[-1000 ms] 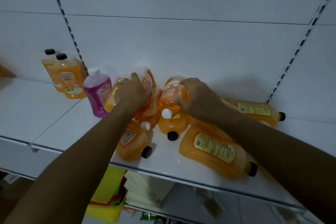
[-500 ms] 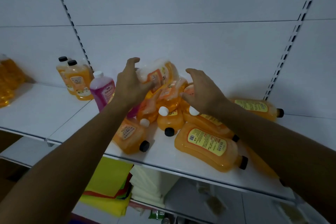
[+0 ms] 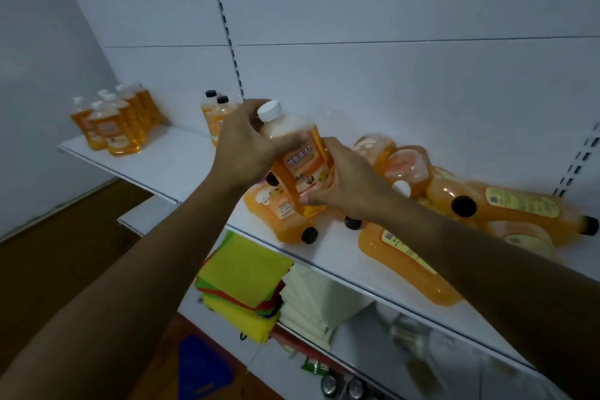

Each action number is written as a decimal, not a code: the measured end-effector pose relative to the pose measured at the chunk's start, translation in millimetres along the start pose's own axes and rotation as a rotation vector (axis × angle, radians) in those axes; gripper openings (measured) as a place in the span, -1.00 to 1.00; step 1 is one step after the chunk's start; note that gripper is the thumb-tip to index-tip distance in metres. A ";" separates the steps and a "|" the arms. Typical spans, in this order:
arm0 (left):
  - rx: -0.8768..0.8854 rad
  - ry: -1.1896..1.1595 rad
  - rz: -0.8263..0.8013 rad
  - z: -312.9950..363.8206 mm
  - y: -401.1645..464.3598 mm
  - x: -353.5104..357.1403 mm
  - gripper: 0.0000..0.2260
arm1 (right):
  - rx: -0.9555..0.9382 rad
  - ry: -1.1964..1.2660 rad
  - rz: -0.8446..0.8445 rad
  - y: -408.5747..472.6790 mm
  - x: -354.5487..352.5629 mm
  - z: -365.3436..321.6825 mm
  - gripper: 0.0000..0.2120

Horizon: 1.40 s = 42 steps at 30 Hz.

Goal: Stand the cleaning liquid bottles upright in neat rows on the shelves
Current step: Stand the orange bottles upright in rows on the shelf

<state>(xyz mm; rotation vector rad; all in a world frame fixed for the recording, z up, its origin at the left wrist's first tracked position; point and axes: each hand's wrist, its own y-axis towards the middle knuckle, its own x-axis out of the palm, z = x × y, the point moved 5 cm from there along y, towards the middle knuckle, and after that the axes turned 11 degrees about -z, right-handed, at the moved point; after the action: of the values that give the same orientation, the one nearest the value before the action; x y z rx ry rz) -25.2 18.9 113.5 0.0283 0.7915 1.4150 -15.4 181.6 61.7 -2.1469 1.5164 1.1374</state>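
I hold an orange cleaning liquid bottle (image 3: 300,156) with a white cap nearly upright above the white shelf (image 3: 181,162). My left hand (image 3: 251,143) grips its neck and shoulder; my right hand (image 3: 344,182) grips its lower side. Behind and to the right, a heap of orange bottles (image 3: 480,204) lies on its side, caps black or white. A black-capped bottle (image 3: 279,217) lies below the held one. Two black-capped bottles (image 3: 216,107) stand upright behind my left hand. Several white-capped orange bottles (image 3: 112,120) stand grouped at the shelf's far left.
The white back panel has slotted uprights (image 3: 227,26). On the lower shelf lie folded yellow and green cloths (image 3: 242,282) and a stack of pale cloths (image 3: 311,299). A brown floor (image 3: 65,263) shows at lower left.
Both hands have taken a white-capped orange bottle from the heap and lifted it upright. My view has swung left, revealing the standing group at the shelf's far left.
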 end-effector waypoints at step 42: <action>-0.432 0.186 0.294 -397.3 98.2 -335.4 -0.47 | 0.009 0.271 -0.213 474.2 331.8 -86.8 -0.39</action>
<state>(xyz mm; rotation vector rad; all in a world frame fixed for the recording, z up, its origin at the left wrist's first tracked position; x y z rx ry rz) -293.1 -427.6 19.6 -0.3367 0.6337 1.8647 -351.5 -289.5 -25.5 -2.4658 1.3465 0.7940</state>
